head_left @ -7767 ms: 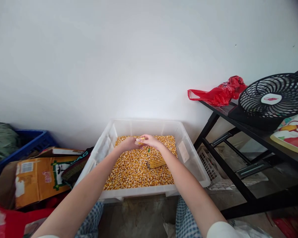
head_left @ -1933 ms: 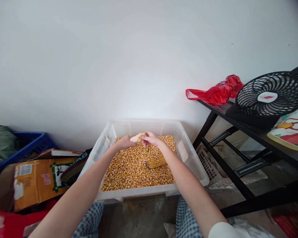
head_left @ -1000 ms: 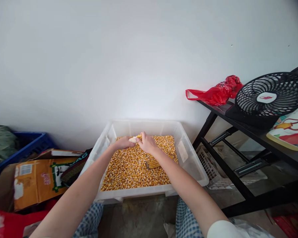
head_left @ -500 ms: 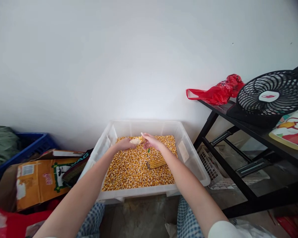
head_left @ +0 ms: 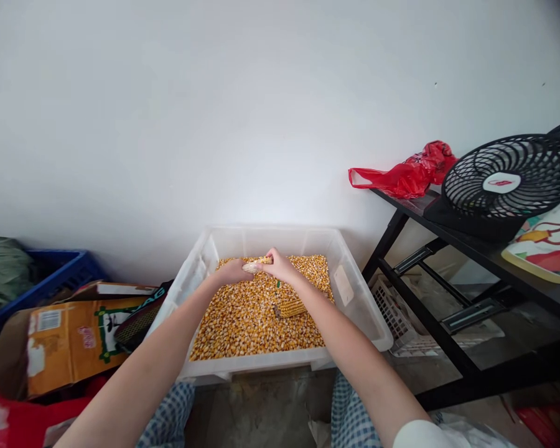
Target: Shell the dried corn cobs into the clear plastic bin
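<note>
A partly stripped corn cob (head_left: 251, 267) is held above the loose kernels, pale and bare toward its left part, with yellow kernels toward its right end. My left hand (head_left: 231, 272) is wrapped round the cob's left end. From the other side, my right hand (head_left: 279, 266) grips the cob's right part with thumb and fingers. Under both hands, yellow corn kernels (head_left: 247, 323) fill the bottom of a translucent plastic tub (head_left: 275, 358). Another corn cob (head_left: 292, 308), still covered in kernels, lies on them beside my right forearm, which partly hides it.
To the right, a black table (head_left: 476, 242) bears a fan (head_left: 501, 182) and a red plastic bag (head_left: 410, 177); a white basket (head_left: 394, 311) sits beneath. At left are an orange cardboard box (head_left: 70, 345) and a blue crate (head_left: 60, 274). A white wall (head_left: 270, 112) rises behind the tub.
My right hand has moved slightly left and closed onto the cob; its fingers were more spread before. The left hand still holds its end.
</note>
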Action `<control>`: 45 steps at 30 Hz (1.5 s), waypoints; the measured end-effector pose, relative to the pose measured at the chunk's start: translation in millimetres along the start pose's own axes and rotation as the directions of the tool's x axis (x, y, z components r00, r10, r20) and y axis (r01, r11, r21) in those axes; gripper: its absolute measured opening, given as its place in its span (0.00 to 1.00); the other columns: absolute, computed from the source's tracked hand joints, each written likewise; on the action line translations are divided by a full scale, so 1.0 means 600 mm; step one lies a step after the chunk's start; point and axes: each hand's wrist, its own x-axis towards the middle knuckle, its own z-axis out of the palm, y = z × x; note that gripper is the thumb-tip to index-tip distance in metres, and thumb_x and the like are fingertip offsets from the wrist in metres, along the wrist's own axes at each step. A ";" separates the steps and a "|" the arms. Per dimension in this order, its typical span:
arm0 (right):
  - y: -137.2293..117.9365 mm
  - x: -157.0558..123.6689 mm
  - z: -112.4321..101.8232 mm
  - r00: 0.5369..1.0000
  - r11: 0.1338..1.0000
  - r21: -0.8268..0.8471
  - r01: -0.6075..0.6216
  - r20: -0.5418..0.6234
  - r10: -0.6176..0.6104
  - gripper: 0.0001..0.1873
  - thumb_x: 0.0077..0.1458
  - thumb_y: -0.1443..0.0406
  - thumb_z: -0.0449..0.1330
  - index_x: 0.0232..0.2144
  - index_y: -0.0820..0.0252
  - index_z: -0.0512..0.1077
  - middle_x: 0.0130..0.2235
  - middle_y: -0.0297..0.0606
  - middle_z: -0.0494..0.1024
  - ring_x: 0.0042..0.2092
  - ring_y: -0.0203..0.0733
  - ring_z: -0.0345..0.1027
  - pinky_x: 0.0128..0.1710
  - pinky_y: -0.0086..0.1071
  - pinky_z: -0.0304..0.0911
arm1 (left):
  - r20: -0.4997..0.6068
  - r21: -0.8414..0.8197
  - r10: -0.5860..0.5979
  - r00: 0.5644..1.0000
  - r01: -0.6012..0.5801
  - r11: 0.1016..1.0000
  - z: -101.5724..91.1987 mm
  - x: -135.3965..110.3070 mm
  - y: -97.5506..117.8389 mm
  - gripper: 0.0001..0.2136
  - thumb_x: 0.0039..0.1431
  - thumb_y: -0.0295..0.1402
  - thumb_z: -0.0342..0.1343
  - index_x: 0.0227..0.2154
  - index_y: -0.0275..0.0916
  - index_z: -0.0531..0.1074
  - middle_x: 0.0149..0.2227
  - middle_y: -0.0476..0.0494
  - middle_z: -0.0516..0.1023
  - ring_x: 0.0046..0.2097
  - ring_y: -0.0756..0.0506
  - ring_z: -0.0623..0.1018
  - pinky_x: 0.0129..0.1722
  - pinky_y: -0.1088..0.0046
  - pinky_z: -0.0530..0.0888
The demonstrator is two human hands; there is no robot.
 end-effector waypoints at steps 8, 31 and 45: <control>-0.007 0.006 0.021 0.971 0.897 0.376 -0.233 0.140 0.194 0.21 0.52 0.46 0.50 0.37 0.55 0.60 0.29 0.30 0.68 0.19 0.30 0.61 0.20 0.26 0.62 | -0.132 0.173 0.021 0.991 0.002 0.985 0.001 -0.001 0.019 0.11 0.42 0.39 0.51 0.24 0.37 0.71 0.19 0.49 0.68 0.23 0.49 0.68 0.22 0.76 0.57; -0.022 -0.006 -0.008 0.997 0.994 0.082 -0.078 0.009 0.078 0.22 0.51 0.46 0.52 0.34 0.58 0.66 0.18 0.26 0.66 0.18 0.32 0.62 0.20 0.24 0.57 | 0.072 -0.139 -0.013 0.997 0.023 0.990 0.000 0.003 0.013 0.12 0.42 0.42 0.53 0.21 0.36 0.66 0.16 0.50 0.65 0.17 0.51 0.65 0.17 0.77 0.59; -0.017 -0.004 -0.008 0.986 0.968 0.207 -0.144 0.118 0.122 0.24 0.46 0.46 0.58 0.37 0.57 0.63 0.21 0.27 0.68 0.19 0.31 0.63 0.17 0.23 0.58 | 0.170 -0.247 0.016 0.985 0.027 0.969 -0.003 -0.005 0.014 0.11 0.43 0.41 0.53 0.19 0.37 0.63 0.13 0.52 0.61 0.15 0.52 0.62 0.15 0.76 0.59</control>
